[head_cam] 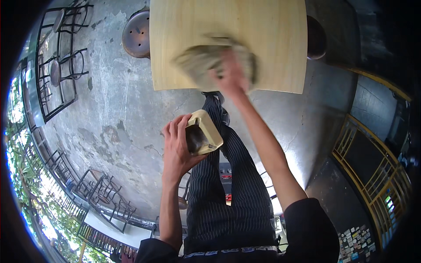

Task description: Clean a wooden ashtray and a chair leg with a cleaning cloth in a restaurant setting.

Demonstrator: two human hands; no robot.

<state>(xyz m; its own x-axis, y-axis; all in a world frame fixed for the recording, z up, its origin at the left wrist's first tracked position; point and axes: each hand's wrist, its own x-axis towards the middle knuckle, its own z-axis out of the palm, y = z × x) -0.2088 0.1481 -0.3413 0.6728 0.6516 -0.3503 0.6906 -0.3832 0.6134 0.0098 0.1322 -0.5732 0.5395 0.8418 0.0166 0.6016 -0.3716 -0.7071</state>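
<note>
My left hand [176,146] grips a beige square ashtray [212,131] with notched corners and a dark inside, holding it tilted in front of my legs. My fingers cover its left side. Farther forward, my right hand [233,77] presses a crumpled grey-beige cloth [200,62] against the light wood tabletop [279,42]. Both the cloth and the right hand are blurred by motion. Part of the cloth reaches the table's near edge.
A round brown stool seat [136,34] shows at the table's left side, and a darker one [316,37] at its right. Black metal-framed furniture [54,72] with round seats stands at far left. A yellow metal frame [365,190] is on the right. The concrete floor [131,98] is worn.
</note>
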